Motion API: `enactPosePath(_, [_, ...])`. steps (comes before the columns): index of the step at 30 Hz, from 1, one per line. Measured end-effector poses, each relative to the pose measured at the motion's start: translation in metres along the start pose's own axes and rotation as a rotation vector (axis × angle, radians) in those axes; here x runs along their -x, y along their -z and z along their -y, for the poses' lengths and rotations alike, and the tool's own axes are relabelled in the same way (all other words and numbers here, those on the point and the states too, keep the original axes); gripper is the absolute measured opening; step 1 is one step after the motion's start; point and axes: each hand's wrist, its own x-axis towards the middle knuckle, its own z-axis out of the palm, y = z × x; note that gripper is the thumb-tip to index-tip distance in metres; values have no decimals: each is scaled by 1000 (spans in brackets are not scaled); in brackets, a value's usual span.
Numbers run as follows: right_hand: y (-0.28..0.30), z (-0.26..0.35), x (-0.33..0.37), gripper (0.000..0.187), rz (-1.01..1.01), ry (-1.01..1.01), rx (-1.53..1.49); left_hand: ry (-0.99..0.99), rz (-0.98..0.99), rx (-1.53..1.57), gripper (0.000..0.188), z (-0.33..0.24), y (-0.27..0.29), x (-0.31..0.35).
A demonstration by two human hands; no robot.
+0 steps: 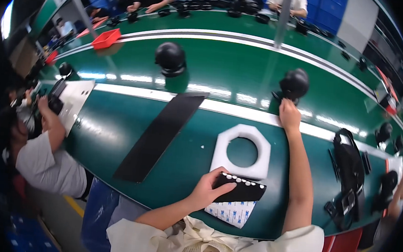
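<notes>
Beside holed white foam (263, 155), dotted black sheet (244, 193)

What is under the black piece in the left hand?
Beyond the lower edge of the black piece, a white printed sheet shows; the rest of what lies beneath the piece and the left hand is covered.

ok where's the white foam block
In the head view, the white foam block lies right of centre on the green table, just beyond the left hand, between the black board and the right forearm.
</notes>
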Motion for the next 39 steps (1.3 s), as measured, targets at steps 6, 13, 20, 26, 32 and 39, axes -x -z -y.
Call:
enactPosePath(6, [30, 34, -6, 16, 137, -117, -418, -6, -66, 118, 14, -8, 4, 5])
enactPosePath(13, [17, 40, -3, 28, 398, -120, -621, -41, -25, -241, 18, -3, 7, 3])
enactPosePath(20, [19, 66, 3, 28, 664, -332, -1350, -53, 62, -994, 30, -8, 8, 4])
enactPosePath(26, [34, 97, -8, 14, 1073, -258, -1246, 10, 109, -1010, 34, -18, 14, 3])
enactPosePath(32, [37, 98, -11, 11, 1124, -278, -1206, -56, 107, -1001, 33, -13, 17, 1])
enactPosePath(39, [24, 99, -6, 14, 1062, -238, -1218, -88, 69, -1045, 35, -16, 18, 5])
